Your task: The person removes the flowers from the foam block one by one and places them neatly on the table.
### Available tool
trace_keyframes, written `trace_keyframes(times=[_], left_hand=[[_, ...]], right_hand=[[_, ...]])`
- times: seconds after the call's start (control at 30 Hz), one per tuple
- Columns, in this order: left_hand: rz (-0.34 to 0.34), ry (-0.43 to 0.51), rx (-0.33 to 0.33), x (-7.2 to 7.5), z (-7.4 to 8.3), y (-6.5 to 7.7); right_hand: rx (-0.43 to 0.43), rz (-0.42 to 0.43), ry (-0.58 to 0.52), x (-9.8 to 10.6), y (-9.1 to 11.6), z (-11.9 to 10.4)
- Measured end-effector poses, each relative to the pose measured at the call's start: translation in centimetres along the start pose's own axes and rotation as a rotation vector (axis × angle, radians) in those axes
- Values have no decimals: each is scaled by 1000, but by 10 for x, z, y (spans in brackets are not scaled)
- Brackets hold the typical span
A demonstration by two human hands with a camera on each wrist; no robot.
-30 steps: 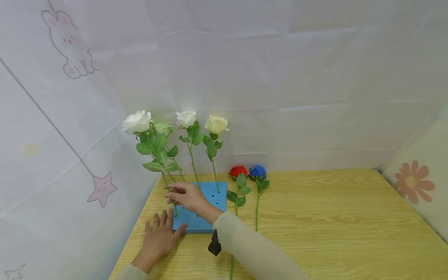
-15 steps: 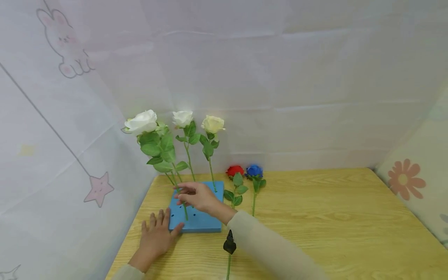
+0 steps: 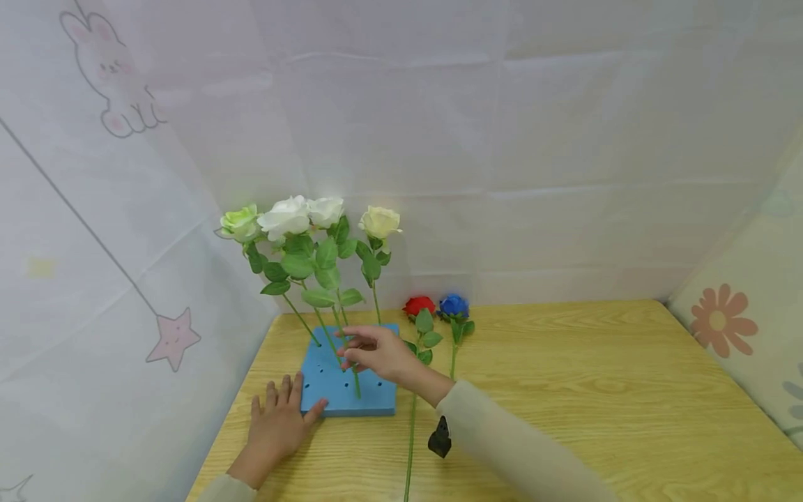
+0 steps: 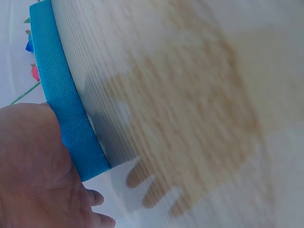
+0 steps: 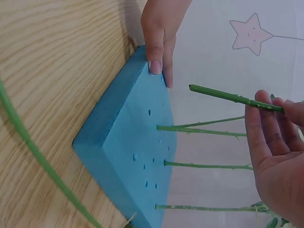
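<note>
My right hand (image 3: 381, 355) pinches the green stem of a large white rose (image 3: 285, 217). The cut end of this stem (image 5: 218, 92) is free, apart from the blue foam block (image 5: 135, 156), as the right wrist view shows. My left hand (image 3: 276, 425) lies flat with spread fingers at the block's left front corner, its thumb touching the edge. Standing in the block's holes are a light green rose (image 3: 240, 223), a smaller white rose (image 3: 326, 211) and a cream rose (image 3: 379, 222). Overlapping leaves and blooms hide some stems.
A red rose (image 3: 419, 305) and a blue rose (image 3: 454, 307) lie on the wooden table (image 3: 564, 390), right of the block. Pale printed cloth (image 3: 564, 139) hangs behind and at both sides. A small black device (image 3: 440, 438) is at my right wrist.
My right hand has carried the large white rose to the right over the block, bringing the light green rose into view. The left hand has stayed at the block's corner.
</note>
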State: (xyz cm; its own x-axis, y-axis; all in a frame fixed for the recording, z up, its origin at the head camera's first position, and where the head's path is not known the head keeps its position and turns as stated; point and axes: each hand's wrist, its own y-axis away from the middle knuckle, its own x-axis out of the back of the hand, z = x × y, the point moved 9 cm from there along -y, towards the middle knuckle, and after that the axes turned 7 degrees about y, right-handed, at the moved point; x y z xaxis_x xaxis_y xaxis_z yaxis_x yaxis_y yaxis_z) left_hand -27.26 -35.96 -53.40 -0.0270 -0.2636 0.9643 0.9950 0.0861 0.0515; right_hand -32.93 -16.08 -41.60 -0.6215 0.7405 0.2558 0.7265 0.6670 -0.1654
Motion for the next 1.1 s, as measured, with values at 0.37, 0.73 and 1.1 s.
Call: trace_keyframes(times=[0.37, 0.73, 1.1], left_hand=[[20, 3, -16, 6, 7, 5], [13, 8, -19, 6, 6, 5], [-8, 32, -6, 1, 3, 2]], right_hand=[[-15, 20, 11, 27, 29, 8], [-37, 45, -14, 61, 59, 23], [-92, 89, 17, 89, 93, 38]])
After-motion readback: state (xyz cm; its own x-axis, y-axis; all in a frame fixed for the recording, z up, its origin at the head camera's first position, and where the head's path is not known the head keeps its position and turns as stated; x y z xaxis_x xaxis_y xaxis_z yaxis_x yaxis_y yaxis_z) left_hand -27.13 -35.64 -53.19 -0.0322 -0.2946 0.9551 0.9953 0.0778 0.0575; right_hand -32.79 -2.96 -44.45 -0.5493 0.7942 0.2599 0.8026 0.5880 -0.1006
